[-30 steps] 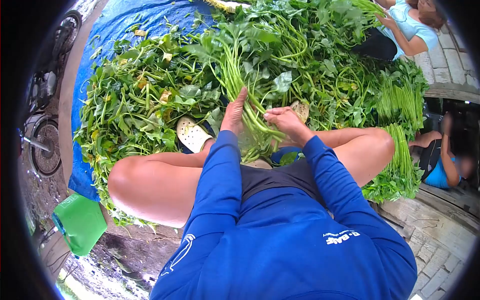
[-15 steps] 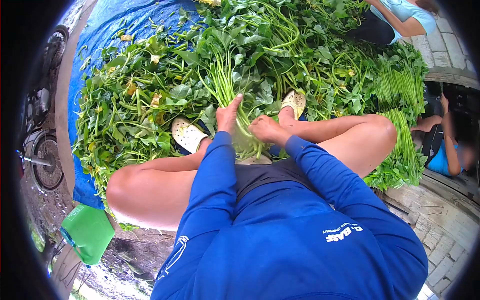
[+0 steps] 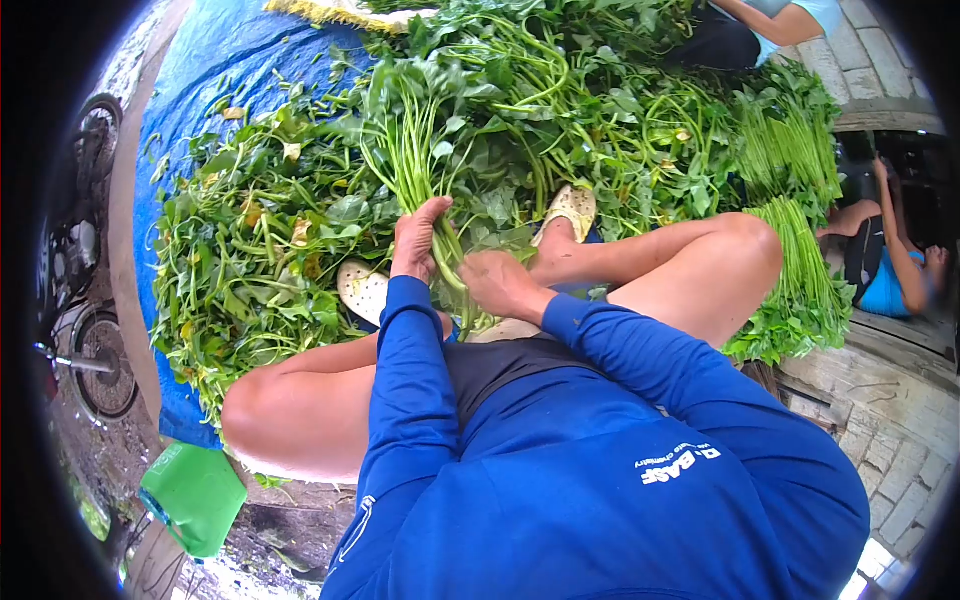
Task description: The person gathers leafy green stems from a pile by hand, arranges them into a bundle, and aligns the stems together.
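Toward the near edge of the blue tarp (image 3: 215, 75), as the head view shows it, the left hand (image 3: 418, 240) is wrapped around a bunch of leafy stems (image 3: 405, 180). The leafy tops fan out beyond the fist, away from the body, and the lower stems run out below it, slanting toward the lap. Just beside these lower stems is the right hand (image 3: 495, 285), fingers curled in; it is blurred, and I cannot tell whether it pinches a stem.

The stem ends are hard to make out against the greenery between the legs. A co-worker's light-blue sleeve (image 3: 815, 15) is cut off at the top right, and the leaf pile (image 3: 270, 220) covers most of the tarp, leaving its far left corner bare.

Two cream clogs (image 3: 572, 210) flank the hands, among the leaves. Bundled stems (image 3: 800, 250) lie along the right side, near a seated person in blue (image 3: 885, 260). Off the tarp's near left corner sits a green container (image 3: 195, 500).
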The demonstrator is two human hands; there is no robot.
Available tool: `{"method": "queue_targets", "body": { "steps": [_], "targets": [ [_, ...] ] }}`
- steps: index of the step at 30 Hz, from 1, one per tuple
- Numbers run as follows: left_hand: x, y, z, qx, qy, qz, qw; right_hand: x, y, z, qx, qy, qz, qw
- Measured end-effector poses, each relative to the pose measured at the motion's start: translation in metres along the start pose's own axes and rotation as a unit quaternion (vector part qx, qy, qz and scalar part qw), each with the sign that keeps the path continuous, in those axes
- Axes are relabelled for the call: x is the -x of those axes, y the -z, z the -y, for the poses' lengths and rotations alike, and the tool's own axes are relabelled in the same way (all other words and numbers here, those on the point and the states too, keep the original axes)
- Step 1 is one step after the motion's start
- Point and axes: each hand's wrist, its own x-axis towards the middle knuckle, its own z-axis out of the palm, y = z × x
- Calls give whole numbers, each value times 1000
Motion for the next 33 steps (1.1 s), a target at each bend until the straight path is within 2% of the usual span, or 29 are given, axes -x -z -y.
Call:
{"method": "queue_targets", "body": {
  "steps": [2,3,6,8,9,10,12,15,18,22,23,26,30,31,33],
  "targets": [
    [4,6,-14,19,-25,17,999,-2,8,10,-30,37,-19,999],
    [7,9,-22,22,-33,27,999,-4,20,17,-3,70,-13,997],
    [31,5,-46,17,-63,44,997,-2,97,66,25,36,169,985],
    [45,-1,-57,10,-82,51,995,-7,123,73,-44,63,74,994],
    [47,-2,-59,11,-90,56,994,-12,129,79,-107,114,-16,988],
    [50,-2,-63,-16,-95,67,993,-12,141,93,-109,133,-77,982],
    [58,-10,-65,6,-90,75,993,-34,143,99,-207,197,-122,950],
    [75,-22,-72,-20,-87,94,992,-56,147,121,-249,151,-118,949],
    [85,-29,-69,-53,-114,100,987,-76,142,133,-314,-13,-87,945],
    [94,-35,-61,-63,-143,100,983,-80,137,130,-344,-73,-106,930],
    [96,-35,-58,-60,-147,97,983,-83,134,122,-370,-74,-87,922],
    [96,-34,-54,-56,-145,96,983,-77,122,114,-408,-40,-113,905],
    [88,-26,-48,-54,-162,109,979,-61,105,103,-504,108,-99,851],
    [90,-25,-49,-52,-142,108,983,-57,97,104,-513,108,-118,843],
    [92,-26,-52,-46,-145,112,982,-53,96,97,-502,139,-87,849]
  ]
}}
